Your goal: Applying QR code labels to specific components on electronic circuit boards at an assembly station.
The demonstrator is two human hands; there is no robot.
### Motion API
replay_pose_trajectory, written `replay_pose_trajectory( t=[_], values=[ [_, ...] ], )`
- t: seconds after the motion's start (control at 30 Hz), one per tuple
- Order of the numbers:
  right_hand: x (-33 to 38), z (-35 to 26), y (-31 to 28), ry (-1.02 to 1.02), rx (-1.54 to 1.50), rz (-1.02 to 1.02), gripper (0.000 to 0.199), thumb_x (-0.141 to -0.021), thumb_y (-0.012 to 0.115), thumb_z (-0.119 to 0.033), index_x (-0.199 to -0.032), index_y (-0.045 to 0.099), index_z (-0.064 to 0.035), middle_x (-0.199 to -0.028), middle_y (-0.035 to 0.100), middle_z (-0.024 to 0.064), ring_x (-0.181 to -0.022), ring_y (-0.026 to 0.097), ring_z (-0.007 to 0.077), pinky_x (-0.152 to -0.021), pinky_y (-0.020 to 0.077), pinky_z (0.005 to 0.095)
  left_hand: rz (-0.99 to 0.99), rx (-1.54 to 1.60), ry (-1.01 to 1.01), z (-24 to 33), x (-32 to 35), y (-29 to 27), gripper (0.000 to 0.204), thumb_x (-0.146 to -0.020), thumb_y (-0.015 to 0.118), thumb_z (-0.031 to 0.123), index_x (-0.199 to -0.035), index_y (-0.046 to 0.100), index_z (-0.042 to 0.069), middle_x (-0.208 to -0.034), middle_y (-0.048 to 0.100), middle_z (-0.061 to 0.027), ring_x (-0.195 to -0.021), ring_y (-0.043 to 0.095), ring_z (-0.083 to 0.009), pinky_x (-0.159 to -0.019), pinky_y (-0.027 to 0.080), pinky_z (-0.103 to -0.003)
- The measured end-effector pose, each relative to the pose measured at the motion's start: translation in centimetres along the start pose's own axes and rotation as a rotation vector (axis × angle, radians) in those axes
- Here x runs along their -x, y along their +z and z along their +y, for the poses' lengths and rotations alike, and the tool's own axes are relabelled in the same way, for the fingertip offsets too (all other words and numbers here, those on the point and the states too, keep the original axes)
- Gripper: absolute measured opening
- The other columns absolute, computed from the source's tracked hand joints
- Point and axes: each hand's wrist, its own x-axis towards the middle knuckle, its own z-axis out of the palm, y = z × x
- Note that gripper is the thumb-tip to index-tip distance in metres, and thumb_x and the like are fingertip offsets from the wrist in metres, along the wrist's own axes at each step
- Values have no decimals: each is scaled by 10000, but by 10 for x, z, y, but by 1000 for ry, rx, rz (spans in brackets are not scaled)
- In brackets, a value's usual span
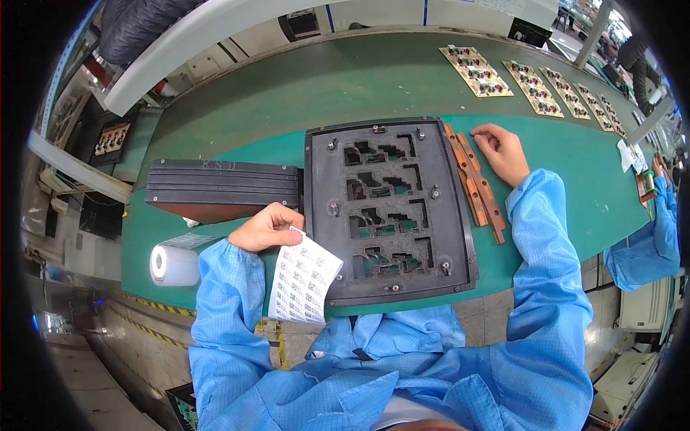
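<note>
White paper, printed with rows of small black square codes, makes up the label sheet [305, 276] that our left hand [272, 227] grips between thumb and fingers at its top edge; the sheet hangs slightly curled at the lower left corner of the black frame [447, 228] and reaches past the near edge of the worktop [302, 86]. From the sheet, the frame lies toward two o'clock, flat on the green mat [568, 187], with four rows of irregular cut-outs and metal screws spaced around its border. Toward nine o'clock we see a white label roll [175, 266], a loose strip trailing from it, just beyond our blue sleeve. Toward half past ten, a long, ribbed black box [224, 187] sits beside the frame. Toward two o'clock, past the frame, brown strips [476, 187] with holes lie side by side along its right edge. Just beside them rests our right hand [503, 154], loosely curled, thumb and forefinger apart, holding nothing we can see; we cannot tell whether it touches the strips. Farther out, circuit boards [533, 88] stand in a row between one and two o'clock, and near three o'clock a co-worker's blue sleeve [650, 251] shows.
</note>
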Motion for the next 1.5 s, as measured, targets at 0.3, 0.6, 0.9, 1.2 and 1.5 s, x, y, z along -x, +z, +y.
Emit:
replay_pose_trajectory(
  t=[0.3, 0.6, 0.9, 1.2, 1.5],
  values=[
    [-1, -1, 0, -13, -6, -3, 137, -917, 632, -73, -1011, 684, 11, -659, 516, 7, -586, 415, 67, -536, 358, 256, 38, -28, -2, 2, -2, 4, 348, -871, 745, 282, -732, 625, -13, -673, 608, -15, -639, 545, -61, -600, 418, -238],
    [-1, 1, 1, -7, -12, 4, 134, -912, 636, -71, -1010, 685, 6, -654, 510, 4, -581, 409, 68, -536, 358, 257, 9, -16, -8, 0, -1, 1, 248, -884, 729, 195, -765, 640, -4, -713, 621, 2, -692, 554, -43, -645, 428, -221],
    [-1, 2, 2, -21, -22, 4, 130, -913, 636, -71, -1006, 685, 5, -645, 509, 4, -577, 409, 67, -532, 357, 257, 9, -7, -4, -1, -1, 1, 251, -889, 726, 197, -769, 647, -8, -713, 624, -2, -685, 551, -42, -638, 427, -223],
    [-2, 3, 3, -28, -14, 7, 131, -908, 638, -74, -1002, 687, 3, -649, 517, 6, -575, 408, 67, -530, 357, 258, 2, 7, -8, -1, -1, -1, 239, -890, 725, 188, -778, 655, -11, -722, 631, -5, -692, 561, -44, -642, 436, -225],
    [-2, 3, 3, -21, -10, 3, 140, -906, 638, -71, -1010, 688, 8, -656, 523, 9, -581, 414, 67, -535, 362, 256, 5, -6, -12, -1, -1, 0, 227, -889, 722, 177, -783, 655, -13, -722, 629, -5, -694, 563, -44, -643, 437, -224]
  ],
)
